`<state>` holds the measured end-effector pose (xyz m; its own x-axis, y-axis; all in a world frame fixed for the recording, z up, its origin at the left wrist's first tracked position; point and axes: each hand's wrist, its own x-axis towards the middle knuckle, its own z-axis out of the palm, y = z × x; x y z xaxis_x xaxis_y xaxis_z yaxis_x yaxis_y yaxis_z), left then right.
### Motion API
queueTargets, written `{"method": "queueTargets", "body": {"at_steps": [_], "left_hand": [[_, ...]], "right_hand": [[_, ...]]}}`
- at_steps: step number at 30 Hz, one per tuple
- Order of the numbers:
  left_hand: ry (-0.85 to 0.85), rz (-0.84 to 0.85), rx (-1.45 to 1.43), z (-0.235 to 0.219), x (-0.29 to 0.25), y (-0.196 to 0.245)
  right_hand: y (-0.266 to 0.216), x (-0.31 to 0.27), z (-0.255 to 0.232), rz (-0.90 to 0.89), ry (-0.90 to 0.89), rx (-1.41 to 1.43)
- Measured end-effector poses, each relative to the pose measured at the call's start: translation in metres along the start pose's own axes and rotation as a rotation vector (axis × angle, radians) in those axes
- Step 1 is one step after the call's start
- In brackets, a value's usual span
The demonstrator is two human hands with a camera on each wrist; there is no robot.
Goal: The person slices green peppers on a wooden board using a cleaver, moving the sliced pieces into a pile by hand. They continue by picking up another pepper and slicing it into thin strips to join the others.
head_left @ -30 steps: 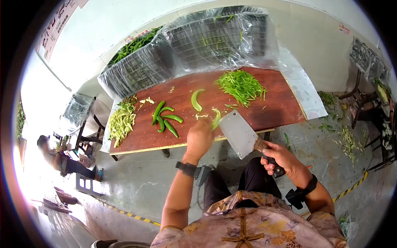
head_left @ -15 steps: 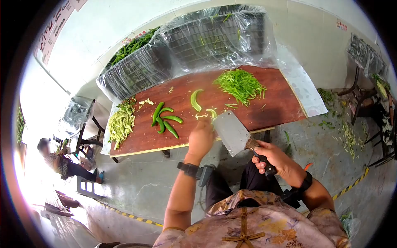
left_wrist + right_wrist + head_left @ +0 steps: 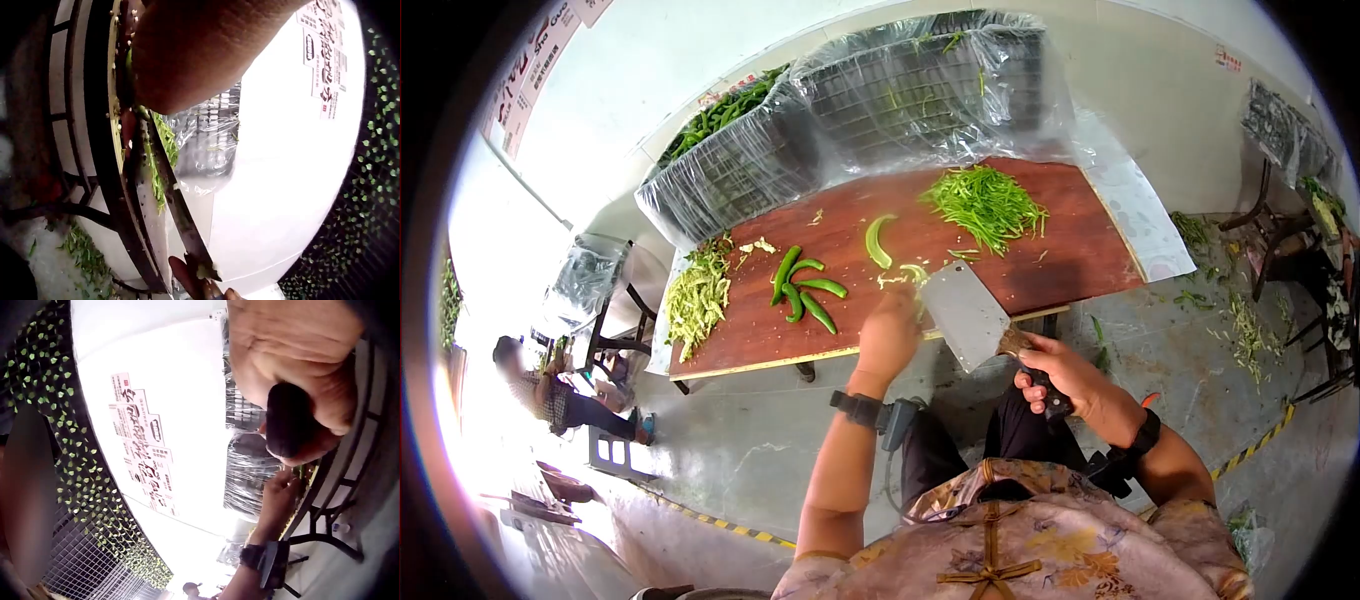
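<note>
The left hand (image 3: 890, 335) is at the near edge of the wooden board (image 3: 750, 345), its curled fingers holding down a pale green pepper piece (image 3: 915, 271) that they partly cover. Gripped by its dark handle in the right hand (image 3: 1065, 378), the cleaver (image 3: 965, 315) lies with its blade close beside the left fingers. In the left wrist view the blade (image 3: 178, 200) slants just beyond the left hand (image 3: 187, 56). Another curved pepper piece (image 3: 878, 242) rests farther back. The right wrist view shows the right hand (image 3: 300, 369) around the handle end (image 3: 289, 419).
Several whole green peppers (image 3: 790, 283) lie left of centre, with pale strips (image 3: 696, 300) at the left end and green shreds (image 3: 990, 205) at the back right. Plastic-lined crates (image 3: 930, 100) stand behind. A person (image 3: 550, 395) is at the far left.
The cleaver and right hand have moved left, bringing the blade closer to the left fingers. Less of the pepper piece beside the left hand shows.
</note>
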<state>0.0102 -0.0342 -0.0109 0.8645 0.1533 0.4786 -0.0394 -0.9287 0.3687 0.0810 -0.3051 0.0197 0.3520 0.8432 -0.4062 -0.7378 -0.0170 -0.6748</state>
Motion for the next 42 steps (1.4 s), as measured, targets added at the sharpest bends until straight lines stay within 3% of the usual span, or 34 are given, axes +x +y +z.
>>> {"method": "queueTargets", "body": {"at_steps": [24,27,29,32,38,41,42], "left_hand": [[-0.02,0.061,-0.004,-0.002,-0.003,-0.001],[0.003,0.062,-0.012,0.0,-0.004,-0.004],[0.02,0.048,-0.036,0.002,-0.003,-0.005],[0.076,0.039,0.084,0.004,-0.002,-0.006],[-0.046,-0.168,-0.024,-0.014,0.012,0.007],[0.241,-0.149,-0.088,-0.014,0.037,-0.025],[0.22,-0.225,-0.079,-0.025,0.05,-0.027]], "right_hand": [[-0.021,0.061,0.014,-0.02,0.03,-0.047],[-0.025,0.061,0.019,-0.089,0.039,-0.136],[-0.023,0.057,0.017,-0.253,0.134,-0.419],[-0.019,0.049,0.009,-0.362,0.245,-0.615],[-0.013,0.008,-0.009,-0.419,0.218,-0.57],[-0.004,-0.006,-0.022,-0.452,0.249,-0.491],[-0.001,-0.01,-0.027,-0.454,0.245,-0.498]]}}
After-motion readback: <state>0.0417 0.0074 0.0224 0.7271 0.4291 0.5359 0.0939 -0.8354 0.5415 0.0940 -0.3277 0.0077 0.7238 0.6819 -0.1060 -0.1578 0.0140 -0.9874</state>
